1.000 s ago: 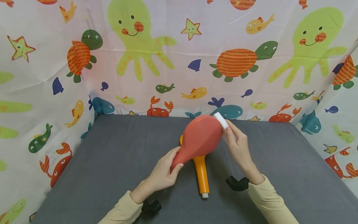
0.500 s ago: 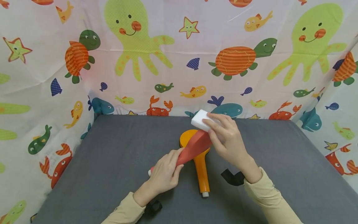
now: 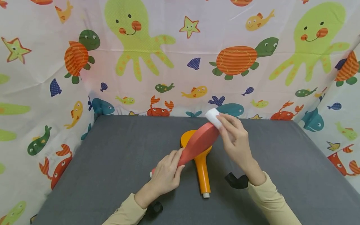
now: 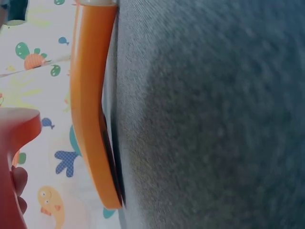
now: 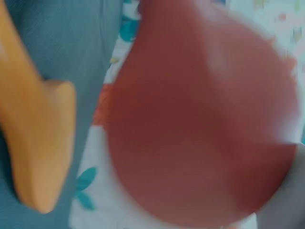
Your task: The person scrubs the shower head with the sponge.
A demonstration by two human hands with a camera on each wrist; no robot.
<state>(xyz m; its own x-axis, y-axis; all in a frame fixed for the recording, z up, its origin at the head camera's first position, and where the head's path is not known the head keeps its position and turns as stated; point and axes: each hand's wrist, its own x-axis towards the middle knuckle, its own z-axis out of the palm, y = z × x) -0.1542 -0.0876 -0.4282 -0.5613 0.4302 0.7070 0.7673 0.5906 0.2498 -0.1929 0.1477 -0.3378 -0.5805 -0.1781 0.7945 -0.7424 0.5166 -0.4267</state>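
The left hand [image 3: 164, 175] curls its fingers round the handle of a red paddle [image 3: 201, 140]; the right hand [image 3: 237, 142] pinches a white block [image 3: 212, 116] at the red paddle's far edge, above an orange paddle [image 3: 202, 172].

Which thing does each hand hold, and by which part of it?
The left hand holds the red paddle by its handle; the right hand grips the white block by its right side in the head view.

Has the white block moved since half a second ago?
Yes, slightly right in the head view: the white block no longer covers part of the printed whale's tail on the backdrop.
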